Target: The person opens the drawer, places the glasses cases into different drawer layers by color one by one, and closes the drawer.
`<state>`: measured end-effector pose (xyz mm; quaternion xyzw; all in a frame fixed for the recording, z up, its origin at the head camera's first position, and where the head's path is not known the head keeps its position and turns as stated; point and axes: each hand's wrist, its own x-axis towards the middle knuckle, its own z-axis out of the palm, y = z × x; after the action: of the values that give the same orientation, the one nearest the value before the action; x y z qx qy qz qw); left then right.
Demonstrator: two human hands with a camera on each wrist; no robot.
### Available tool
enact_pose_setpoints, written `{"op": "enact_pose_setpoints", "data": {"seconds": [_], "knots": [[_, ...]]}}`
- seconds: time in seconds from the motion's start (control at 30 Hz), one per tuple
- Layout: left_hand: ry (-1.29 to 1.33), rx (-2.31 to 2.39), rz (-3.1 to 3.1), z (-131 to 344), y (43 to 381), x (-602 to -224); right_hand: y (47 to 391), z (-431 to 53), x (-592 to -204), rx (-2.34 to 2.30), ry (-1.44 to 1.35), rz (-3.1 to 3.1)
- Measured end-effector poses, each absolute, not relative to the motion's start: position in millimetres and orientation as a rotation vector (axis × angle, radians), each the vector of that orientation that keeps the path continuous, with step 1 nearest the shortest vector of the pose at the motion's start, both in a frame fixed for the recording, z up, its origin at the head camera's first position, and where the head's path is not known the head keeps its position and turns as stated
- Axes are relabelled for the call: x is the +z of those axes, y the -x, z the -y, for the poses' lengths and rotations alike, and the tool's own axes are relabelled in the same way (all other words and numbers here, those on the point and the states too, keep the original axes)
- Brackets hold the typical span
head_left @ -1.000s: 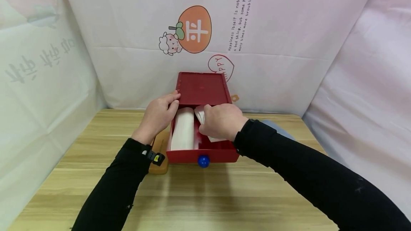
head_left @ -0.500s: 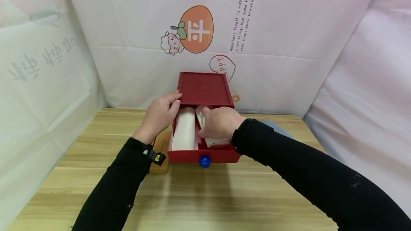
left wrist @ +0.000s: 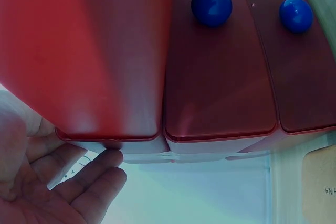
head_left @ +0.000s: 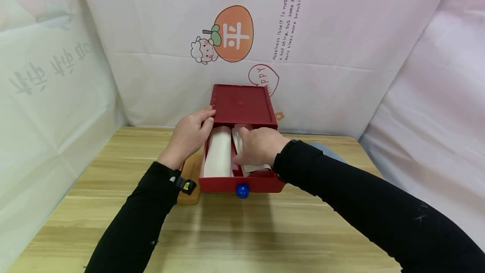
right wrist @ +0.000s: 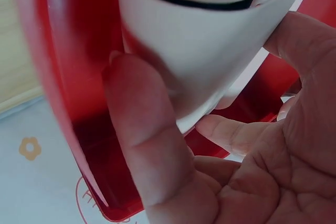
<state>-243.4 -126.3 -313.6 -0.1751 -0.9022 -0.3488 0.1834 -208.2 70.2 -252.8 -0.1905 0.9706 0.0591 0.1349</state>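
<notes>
A small red drawer unit [head_left: 242, 104] stands at the back of the table, its top drawer [head_left: 227, 185] pulled out. My left hand [head_left: 191, 134] rests against the unit's left side with fairly straight fingers. Inside the drawer, a white roll [head_left: 217, 155] lies along the left. My right hand [head_left: 262, 143] reaches into the right half and holds a second white roll [right wrist: 184, 45], which has a dark-edged mouth. In the right wrist view the thumb [right wrist: 144, 114] lies on one side of this roll and fingers on the other. From the head, the hand covers most of it.
Two closed drawers with blue knobs [left wrist: 211, 6] show below the open one in the left wrist view. A light brown wooden board [head_left: 189, 197] lies left of the unit. Something blue-grey [head_left: 327, 151] lies behind my right sleeve. White printed cloth [head_left: 159, 75] walls the table in.
My right hand has lowered the right-hand roll into the drawer, and its thumb now stands slightly farther out. The left hand stays on the unit's side. The head view has shifted slightly.
</notes>
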Motion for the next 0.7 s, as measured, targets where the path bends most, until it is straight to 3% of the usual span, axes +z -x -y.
{"op": "enact_pose_setpoints", "data": {"seconds": [0.7], "knots": [[0.501,-0.966,2.555,127.7,242.8,-312.8,207.1,-70.5,-245.2,0.236,0.63,-2.692]]}}
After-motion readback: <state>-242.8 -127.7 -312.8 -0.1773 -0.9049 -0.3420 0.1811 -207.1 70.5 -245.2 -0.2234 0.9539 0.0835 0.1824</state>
